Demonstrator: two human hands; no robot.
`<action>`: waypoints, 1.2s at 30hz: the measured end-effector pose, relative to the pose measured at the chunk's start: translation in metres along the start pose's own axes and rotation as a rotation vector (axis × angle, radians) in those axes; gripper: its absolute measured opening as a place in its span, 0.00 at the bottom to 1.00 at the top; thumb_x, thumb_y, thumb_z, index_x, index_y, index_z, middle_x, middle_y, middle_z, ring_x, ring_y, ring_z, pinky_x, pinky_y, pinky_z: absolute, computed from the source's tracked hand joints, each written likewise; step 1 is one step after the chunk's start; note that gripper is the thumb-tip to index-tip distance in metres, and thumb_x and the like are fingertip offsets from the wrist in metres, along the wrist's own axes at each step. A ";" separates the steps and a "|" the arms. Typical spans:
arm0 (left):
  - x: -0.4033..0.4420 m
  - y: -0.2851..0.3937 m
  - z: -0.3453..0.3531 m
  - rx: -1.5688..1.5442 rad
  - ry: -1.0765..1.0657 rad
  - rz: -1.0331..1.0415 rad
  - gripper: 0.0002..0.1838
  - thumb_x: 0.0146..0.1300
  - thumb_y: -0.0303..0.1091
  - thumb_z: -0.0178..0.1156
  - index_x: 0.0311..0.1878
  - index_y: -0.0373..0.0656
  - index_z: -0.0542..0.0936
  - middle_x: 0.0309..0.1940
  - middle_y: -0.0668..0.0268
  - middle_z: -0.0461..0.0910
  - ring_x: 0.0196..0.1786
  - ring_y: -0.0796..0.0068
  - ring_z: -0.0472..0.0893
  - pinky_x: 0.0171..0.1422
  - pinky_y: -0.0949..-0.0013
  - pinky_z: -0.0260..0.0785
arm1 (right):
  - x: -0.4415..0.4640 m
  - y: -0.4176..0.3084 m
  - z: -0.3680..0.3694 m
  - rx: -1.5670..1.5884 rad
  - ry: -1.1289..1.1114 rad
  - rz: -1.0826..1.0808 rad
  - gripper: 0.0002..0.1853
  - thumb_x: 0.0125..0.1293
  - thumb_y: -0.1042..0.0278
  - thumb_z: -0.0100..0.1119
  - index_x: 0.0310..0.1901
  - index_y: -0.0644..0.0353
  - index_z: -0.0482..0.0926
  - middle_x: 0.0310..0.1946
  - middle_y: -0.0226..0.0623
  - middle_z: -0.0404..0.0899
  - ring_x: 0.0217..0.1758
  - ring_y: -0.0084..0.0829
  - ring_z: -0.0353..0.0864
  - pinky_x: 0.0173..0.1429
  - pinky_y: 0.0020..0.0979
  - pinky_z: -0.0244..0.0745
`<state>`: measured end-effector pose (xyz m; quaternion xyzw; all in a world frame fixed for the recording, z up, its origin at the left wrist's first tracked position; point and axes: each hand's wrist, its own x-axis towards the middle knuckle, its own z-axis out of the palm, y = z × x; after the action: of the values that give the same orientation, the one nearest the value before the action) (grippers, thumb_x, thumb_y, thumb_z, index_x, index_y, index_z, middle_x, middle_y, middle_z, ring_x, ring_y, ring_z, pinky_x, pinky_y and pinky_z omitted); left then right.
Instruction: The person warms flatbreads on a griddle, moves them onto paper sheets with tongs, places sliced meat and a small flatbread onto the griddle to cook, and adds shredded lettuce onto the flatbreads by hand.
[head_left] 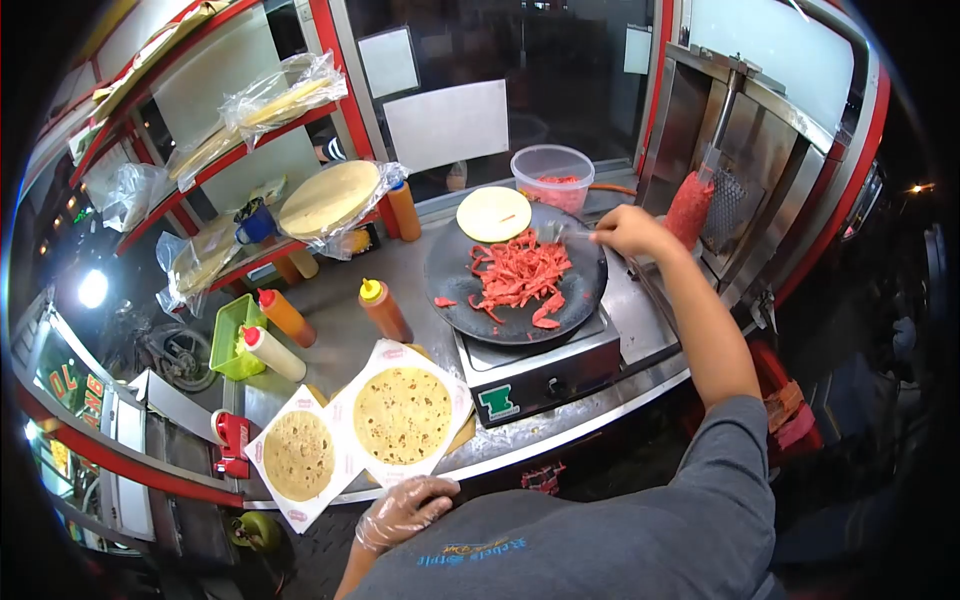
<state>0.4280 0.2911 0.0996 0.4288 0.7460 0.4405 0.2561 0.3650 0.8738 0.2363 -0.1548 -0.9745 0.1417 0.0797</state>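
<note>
My right hand is closed around the handle of a metal spatula, whose blade is at the far right of the meat. Shredded red meat is heaped in the middle of a wide dark griddle pan. One pale round flatbread lies on the pan's back rim. My left hand, in a clear plastic glove, hangs near the counter's front edge with fingers loosely bent and nothing visible in it. Just beyond it, two browned flatbreads, a larger one and a smaller one, lie on white paper sheets.
The pan sits on a gas stove. Sauce bottles and a green basket stand left. Behind are a tub of meat and bagged flatbreads on shelves. A vertical meat spit rises at right.
</note>
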 end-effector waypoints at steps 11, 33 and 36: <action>-0.007 0.005 -0.019 0.176 0.035 0.197 0.13 0.74 0.36 0.67 0.56 0.42 0.86 0.50 0.59 0.89 0.54 0.55 0.87 0.61 0.56 0.79 | 0.015 -0.073 0.076 -0.260 0.262 -0.057 0.19 0.70 0.53 0.68 0.57 0.52 0.88 0.50 0.47 0.88 0.53 0.53 0.88 0.57 0.51 0.82; -0.034 -0.034 -0.042 0.104 0.024 0.281 0.11 0.71 0.33 0.69 0.53 0.42 0.87 0.48 0.60 0.89 0.54 0.56 0.87 0.60 0.56 0.79 | 0.049 -0.024 0.047 0.447 0.273 0.249 0.19 0.72 0.53 0.71 0.33 0.64 0.88 0.20 0.30 0.80 0.17 0.23 0.73 0.21 0.33 0.64; -0.051 -0.034 -0.037 0.111 0.054 0.231 0.11 0.72 0.34 0.67 0.53 0.42 0.86 0.48 0.60 0.89 0.52 0.55 0.88 0.60 0.55 0.79 | 0.027 0.021 0.018 0.552 0.134 0.285 0.20 0.72 0.52 0.71 0.32 0.63 0.88 0.18 0.29 0.77 0.14 0.23 0.71 0.19 0.33 0.62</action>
<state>0.4118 0.2225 0.0878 0.5132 0.7216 0.4365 0.1595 0.3421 0.8969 0.2160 -0.2715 -0.8604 0.3999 0.1618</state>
